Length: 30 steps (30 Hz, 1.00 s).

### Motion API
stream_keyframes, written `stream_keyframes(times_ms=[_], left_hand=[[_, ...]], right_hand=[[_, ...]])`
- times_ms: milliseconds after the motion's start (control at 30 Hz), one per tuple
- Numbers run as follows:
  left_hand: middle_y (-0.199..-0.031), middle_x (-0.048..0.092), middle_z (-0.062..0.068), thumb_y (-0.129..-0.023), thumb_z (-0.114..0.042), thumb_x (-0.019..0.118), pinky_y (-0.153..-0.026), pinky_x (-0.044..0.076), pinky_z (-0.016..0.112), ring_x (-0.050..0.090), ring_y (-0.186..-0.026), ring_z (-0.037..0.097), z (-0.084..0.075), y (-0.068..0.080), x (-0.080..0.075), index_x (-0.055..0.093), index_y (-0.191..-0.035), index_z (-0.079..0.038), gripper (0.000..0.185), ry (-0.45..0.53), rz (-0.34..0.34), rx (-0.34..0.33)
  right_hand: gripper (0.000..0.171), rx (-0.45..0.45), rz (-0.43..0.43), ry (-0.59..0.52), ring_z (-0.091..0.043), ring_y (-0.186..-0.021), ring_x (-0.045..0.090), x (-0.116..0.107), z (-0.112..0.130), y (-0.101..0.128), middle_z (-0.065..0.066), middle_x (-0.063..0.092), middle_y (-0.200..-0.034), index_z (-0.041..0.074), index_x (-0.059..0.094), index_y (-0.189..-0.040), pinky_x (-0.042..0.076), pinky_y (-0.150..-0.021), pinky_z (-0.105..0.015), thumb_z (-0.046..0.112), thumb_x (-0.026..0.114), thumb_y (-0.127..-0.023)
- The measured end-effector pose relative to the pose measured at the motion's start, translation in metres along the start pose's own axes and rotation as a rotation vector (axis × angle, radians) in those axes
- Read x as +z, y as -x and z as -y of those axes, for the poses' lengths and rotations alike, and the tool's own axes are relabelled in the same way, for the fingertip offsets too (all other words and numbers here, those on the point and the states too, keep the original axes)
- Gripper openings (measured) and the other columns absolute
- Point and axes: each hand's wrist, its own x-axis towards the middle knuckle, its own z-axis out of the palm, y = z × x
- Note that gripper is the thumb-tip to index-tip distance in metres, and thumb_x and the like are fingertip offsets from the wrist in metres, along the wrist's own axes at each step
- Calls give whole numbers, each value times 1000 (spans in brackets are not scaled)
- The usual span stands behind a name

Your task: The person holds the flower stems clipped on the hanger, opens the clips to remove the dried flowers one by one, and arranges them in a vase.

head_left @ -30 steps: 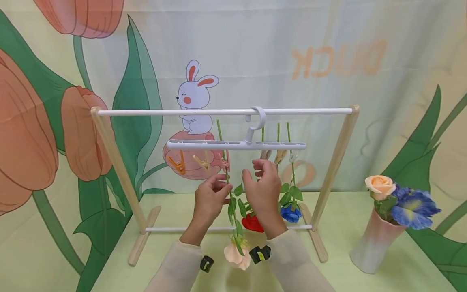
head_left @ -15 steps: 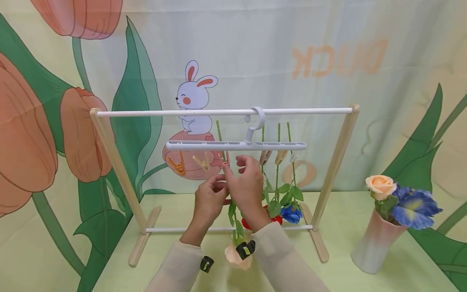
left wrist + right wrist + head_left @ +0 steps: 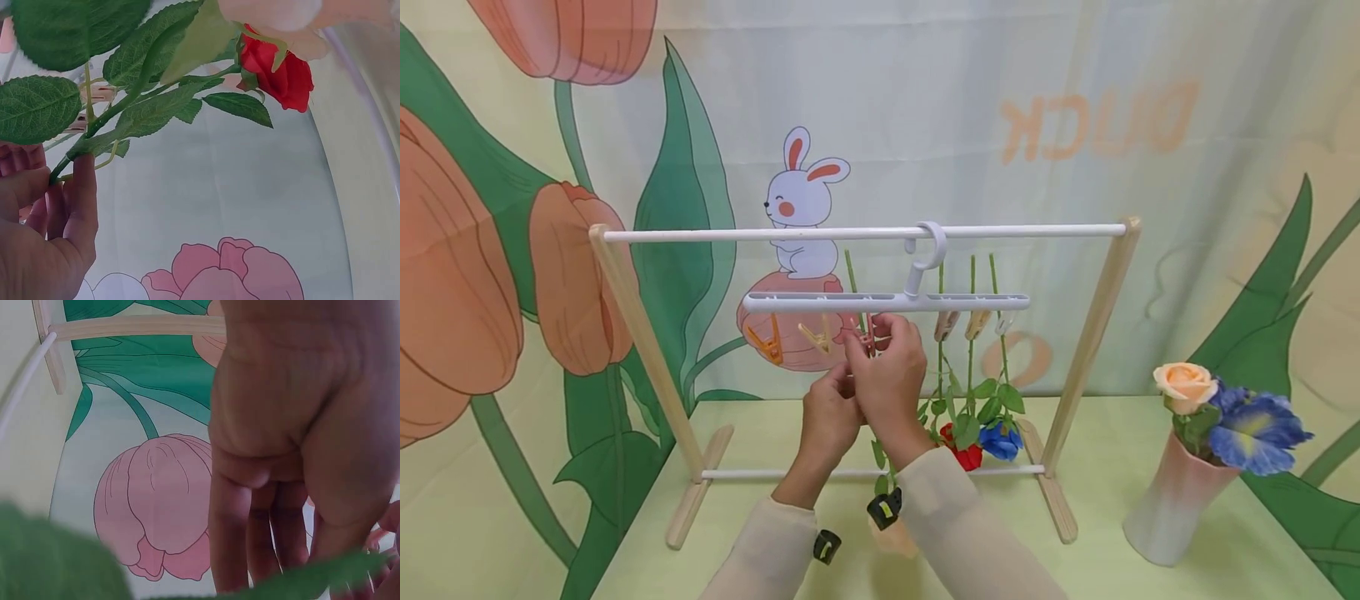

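Note:
My left hand (image 3: 831,417) pinches the green stem (image 3: 60,170) of a pale peach artificial flower (image 3: 895,540), which hangs head down, partly behind my right wrist. At the pink clothes peg (image 3: 862,335) under the hanger, my right hand (image 3: 891,371) pinches between thumb and fingers; the upper stem rises past this peg. The light grey hanger (image 3: 820,303) hooks over a white rail. To the right, a red rose (image 3: 967,454) and a blue flower (image 3: 1000,442) hang upside down among leafy stems held in pegs. In the right wrist view, my fingers point downward and a blurred leaf covers the bottom.
The rail (image 3: 700,235) belongs to a stand with wooden legs (image 3: 1093,342) and a lower white bar. An orange peg (image 3: 766,342) and a yellow peg (image 3: 815,337) hang at the left with nothing in them. A pink-white vase (image 3: 1172,508) with flowers stands right.
My right hand has moved left from near the middle of the hanger to the pink peg, uncovering the red rose. The left hand stays at the stem.

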Motion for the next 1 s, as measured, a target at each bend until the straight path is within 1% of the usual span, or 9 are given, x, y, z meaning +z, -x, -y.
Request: stream_keyframes(times_ms=[167,267,533,667,800,900,1000], left_hand=[[-95,78,14,-91,-4,66,-64,58,31,71,-79,21,1,0,-1,75,-115,-11,27,-108,-36,43],[-96,78,14,-91,-5,66,-67,57,33,73,-84,24,1,0,-2,75,-115,-11,26,-144,-47,59],[-92,78,12,-91,-5,66,-66,56,32,72,-83,23,2,0,-2,76,-114,-12,25,-171,-56,75],[-92,78,12,-92,-5,66,-66,56,32,71,-82,23,1,0,-2,75,-115,-12,26,-158,-51,61],[-91,77,12,-92,-6,67,-63,54,28,69,-79,21,2,-1,-1,75,-116,-13,26,-141,-48,42],[-90,77,11,-91,-7,68,-61,52,26,69,-78,20,3,-1,-1,76,-116,-13,27,-140,-52,45],[-90,78,11,-90,-8,68,-62,52,27,71,-80,20,4,-1,-1,76,-117,-13,28,-140,-57,55]], right_hand=[[29,-3,-68,-11,-23,-81,68,6,2,2,-12,65,-93,2,67,-104,59,-69,-36,20,80,-87],[28,-25,-91,-17,-23,-79,69,8,2,3,-13,64,-93,2,67,-105,60,-67,-34,19,79,-88],[24,-43,-92,-28,-21,-78,68,9,3,6,-13,63,-94,3,67,-108,60,-65,-33,19,75,-92],[23,-47,-101,-22,-21,-77,67,10,1,6,-13,63,-94,3,68,-108,60,-66,-33,20,74,-93],[23,-53,-114,-29,-22,-76,67,11,1,6,-12,63,-93,3,69,-106,60,-65,-34,20,74,-93],[21,-58,-126,-37,-22,-76,67,12,0,6,-12,64,-92,2,70,-105,59,-65,-35,18,74,-92],[18,-56,-135,-44,-23,-76,67,12,0,6,-12,65,-91,3,70,-103,59,-66,-37,15,75,-90]])
